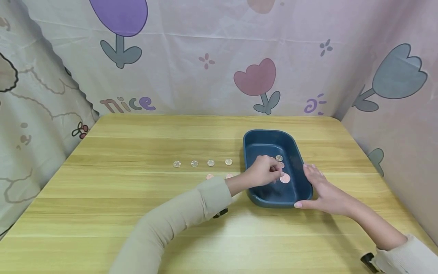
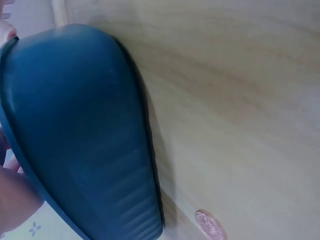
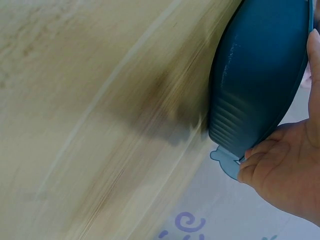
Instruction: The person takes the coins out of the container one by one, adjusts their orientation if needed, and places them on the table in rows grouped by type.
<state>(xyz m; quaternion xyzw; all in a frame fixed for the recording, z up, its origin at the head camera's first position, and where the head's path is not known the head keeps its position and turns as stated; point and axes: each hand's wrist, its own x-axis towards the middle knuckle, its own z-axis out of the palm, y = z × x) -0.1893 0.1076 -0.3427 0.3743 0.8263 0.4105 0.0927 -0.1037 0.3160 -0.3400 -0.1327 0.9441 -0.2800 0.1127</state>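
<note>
The left hand (image 1: 263, 171) reaches into the blue tray (image 1: 252, 146), which stands right of the desk's (image 1: 137, 213) middle, toward the far right corner. Its fingers are curled in a pinch over a coin, but the coin itself is hidden under them, so I cannot tell whether they have it yet. The right hand (image 1: 321, 190) lies with straight fingers against the tray's right wall and near right corner, steadying it and gripping nothing.

By the look of it, the step in hand is picking a coin out of the tray, one in a run of moves that sort coins into rows on the desk. The next move would call for a clean pinch on one coin only, a lift clear of the tray wall, and a carry left to the open end of a row.

Counted: four silver coins (image 1: 202, 163) lie in a row left of the tray. Nearer the front edge, two copper coins (image 1: 219, 176) begin a second row, partly hidden by the left sleeve. In the tray, one silver coin (image 1: 279, 158) and one copper coin (image 1: 285, 178) show plainly, a third peeps out beside the fingers, and more may be hidden. One tray.
</note>
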